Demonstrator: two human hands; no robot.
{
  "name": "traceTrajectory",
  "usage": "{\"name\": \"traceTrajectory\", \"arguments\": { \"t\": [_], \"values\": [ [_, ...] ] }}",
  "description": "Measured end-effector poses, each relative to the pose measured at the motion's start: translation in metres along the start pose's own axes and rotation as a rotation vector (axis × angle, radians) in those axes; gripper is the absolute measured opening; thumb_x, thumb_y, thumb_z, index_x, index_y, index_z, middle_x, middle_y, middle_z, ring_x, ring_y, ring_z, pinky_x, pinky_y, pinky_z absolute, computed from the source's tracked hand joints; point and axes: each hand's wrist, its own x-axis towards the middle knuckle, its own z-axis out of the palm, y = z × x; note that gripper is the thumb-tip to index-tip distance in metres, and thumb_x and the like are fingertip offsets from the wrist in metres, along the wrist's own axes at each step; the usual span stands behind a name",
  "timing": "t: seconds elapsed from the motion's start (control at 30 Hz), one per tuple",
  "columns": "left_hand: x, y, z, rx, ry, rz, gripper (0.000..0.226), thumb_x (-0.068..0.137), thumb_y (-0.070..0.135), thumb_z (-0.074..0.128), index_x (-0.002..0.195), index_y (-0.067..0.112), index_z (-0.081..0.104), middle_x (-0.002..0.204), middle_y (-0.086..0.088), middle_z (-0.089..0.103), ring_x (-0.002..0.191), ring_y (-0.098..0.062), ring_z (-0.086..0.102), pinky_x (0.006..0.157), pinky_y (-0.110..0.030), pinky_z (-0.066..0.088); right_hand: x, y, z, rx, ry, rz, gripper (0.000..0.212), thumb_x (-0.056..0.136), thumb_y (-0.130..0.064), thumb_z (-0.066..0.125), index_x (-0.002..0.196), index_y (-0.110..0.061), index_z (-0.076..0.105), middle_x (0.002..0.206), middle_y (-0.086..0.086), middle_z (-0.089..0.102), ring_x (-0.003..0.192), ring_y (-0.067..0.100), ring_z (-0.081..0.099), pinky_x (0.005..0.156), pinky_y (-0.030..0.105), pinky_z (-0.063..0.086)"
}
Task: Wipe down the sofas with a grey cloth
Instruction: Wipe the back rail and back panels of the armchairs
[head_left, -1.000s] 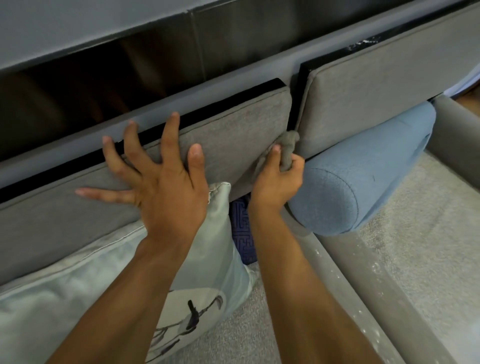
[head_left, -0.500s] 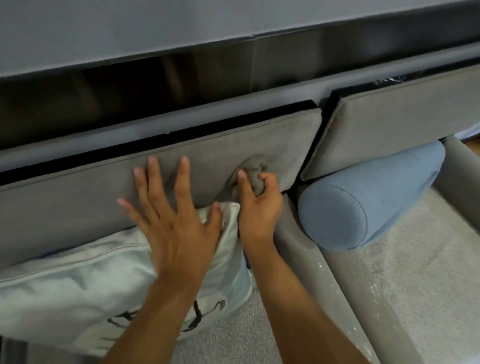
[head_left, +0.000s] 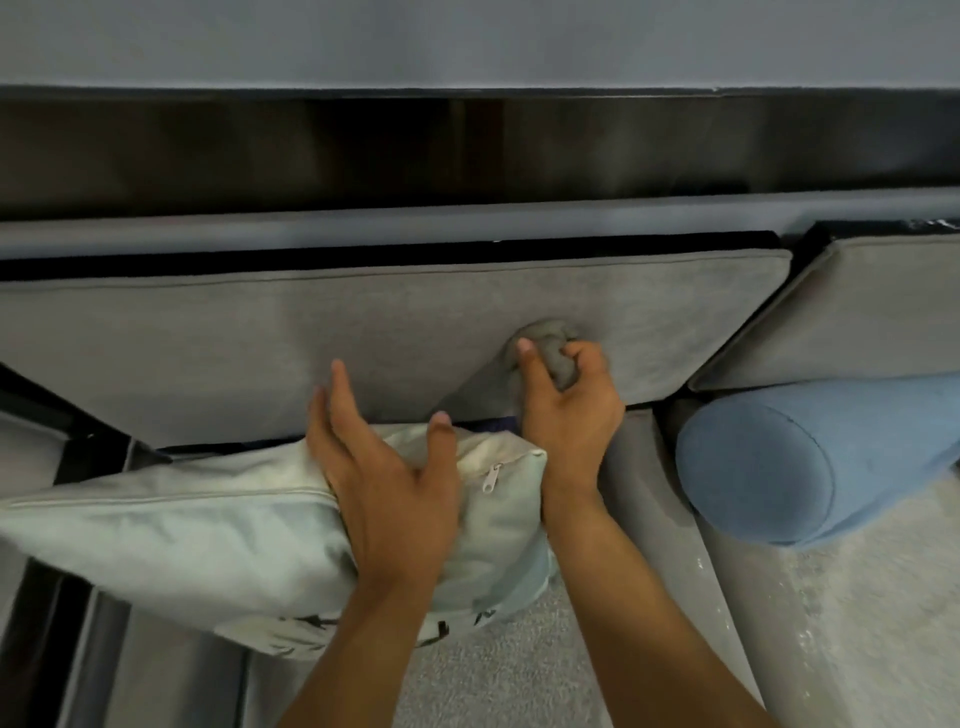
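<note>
Two bare hands are in view over a sofa, both reaching forward from the lower edge of the head view. Right hand: fingers and thumb are curled round a bunched grey cloth and hold it against the face of the grey back cushion, in that cushion's lower right part, near its right end. A darker strip runs down and to the left from the bunch to the cushion's lower edge; whether it is cloth or shadow cannot be told. Left hand: fingers are straight and close together, thumb spread wide, nothing gripped. Its palm rests on the upper edge of a pale pillow, and the fingertips reach up in front of the back cushion — contact there cannot be confirmed. The pillow sits on the grey seat and leans toward the lower part of the back cushion, with its zip facing up near the right corner. A second back cushion stands just beside the first, to the right, with a narrow dark gap between them. A blue bolster lies under the second cushion — apart from both hands. Behind the cushions run a dark panel and, above it, a grey wall.
</note>
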Motion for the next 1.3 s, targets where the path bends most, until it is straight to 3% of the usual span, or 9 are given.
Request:
{"name": "traceTrajectory", "arguments": {
  "t": [0.1,0.23,0.37,0.47,0.63,0.8,1.0,1.17,1.3],
  "values": [
    [0.019,0.003,0.006,-0.031,-0.006,-0.049,0.093,0.091,0.039,0.071,0.158,0.05,0.006,0.168,-0.006,-0.002,0.156,-0.026,0.01,0.12,-0.036,0.023,0.002,-0.003,0.001,0.095,0.101,-0.044,0.028,0.087,-0.028,0.077,0.077,-0.016,0.054,0.064,-0.013,0.055,0.057,-0.005,0.051,0.056,0.009,0.041],
    [0.027,0.002,0.021,0.0,-0.035,-0.041,0.105,0.09,0.045,0.071,0.155,0.055,-0.012,0.167,-0.012,-0.019,0.157,-0.035,0.001,0.126,-0.047,0.021,0.002,0.018,0.002,0.038,-0.018,0.252,0.028,0.084,-0.029,0.079,0.072,-0.022,0.055,0.07,-0.005,0.065,0.066,0.007,0.059,0.065,0.03,0.052],
    [0.03,0.001,0.031,0.009,-0.019,-0.041,0.113,0.09,0.045,0.073,0.152,0.055,-0.021,0.166,-0.017,-0.023,0.156,-0.04,-0.006,0.126,-0.053,0.021,0.015,-0.002,-0.014,0.173,0.146,0.092,0.021,0.088,-0.02,0.076,0.078,-0.016,0.058,0.067,-0.009,0.06,0.057,-0.003,0.05,0.057,0.02,0.046],
    [0.03,-0.004,0.035,0.009,-0.012,-0.034,0.113,0.09,0.042,0.073,0.157,0.047,-0.018,0.166,-0.019,-0.024,0.157,-0.039,-0.009,0.127,-0.049,0.018,0.02,-0.002,-0.015,0.229,0.162,0.046,0.024,0.089,-0.023,0.075,0.077,-0.018,0.054,0.069,-0.007,0.059,0.059,-0.001,0.05,0.057,0.017,0.047],
    [0.027,-0.005,0.037,0.002,-0.011,-0.041,0.114,0.088,0.04,0.074,0.158,0.044,-0.015,0.166,-0.019,-0.023,0.157,-0.039,-0.004,0.126,-0.05,0.021,0.017,0.032,-0.013,0.009,0.0,0.261,0.026,0.087,-0.022,0.077,0.074,-0.02,0.054,0.07,-0.006,0.059,0.058,-0.01,0.054,0.053,0.003,0.036],
    [0.022,-0.004,0.039,-0.001,-0.007,-0.029,0.115,0.087,0.038,0.076,0.161,0.037,-0.012,0.166,-0.022,-0.018,0.157,-0.039,-0.001,0.125,-0.041,0.018,0.035,0.019,-0.033,0.195,0.21,0.105,0.014,0.088,-0.018,0.075,0.086,-0.013,0.063,0.072,-0.01,0.063,0.06,-0.007,0.054,0.059,0.011,0.045],
    [-0.004,0.008,0.059,0.074,-0.039,0.091,0.108,0.087,0.038,0.077,0.163,0.035,-0.001,0.168,-0.02,-0.008,0.157,-0.037,0.008,0.125,-0.052,0.025,0.048,0.067,-0.041,-0.053,-0.013,0.395,0.021,0.087,-0.023,0.077,0.078,-0.016,0.059,0.071,-0.006,0.06,0.071,0.012,0.058,0.063,0.022,0.047],
    [-0.016,0.013,0.078,0.161,-0.056,0.192,0.099,0.087,0.037,0.075,0.163,0.033,0.011,0.167,-0.022,-0.002,0.155,-0.04,0.013,0.121,-0.058,0.029,0.068,0.06,-0.063,0.149,0.298,0.235,0.016,0.086,-0.026,0.075,0.083,-0.018,0.062,0.08,0.001,0.068,0.07,0.006,0.059,0.063,0.022,0.052],
    [-0.017,0.012,0.085,0.211,-0.03,0.214,0.097,0.089,0.037,0.074,0.163,0.031,0.011,0.167,-0.026,-0.002,0.155,-0.043,0.011,0.12,-0.062,0.028,0.078,0.069,-0.083,-0.023,0.095,0.187,0.018,0.087,-0.024,0.075,0.079,-0.02,0.06,0.074,-0.007,0.066,0.067,0.0,0.058,0.063,0.02,0.049]
  ]
}}
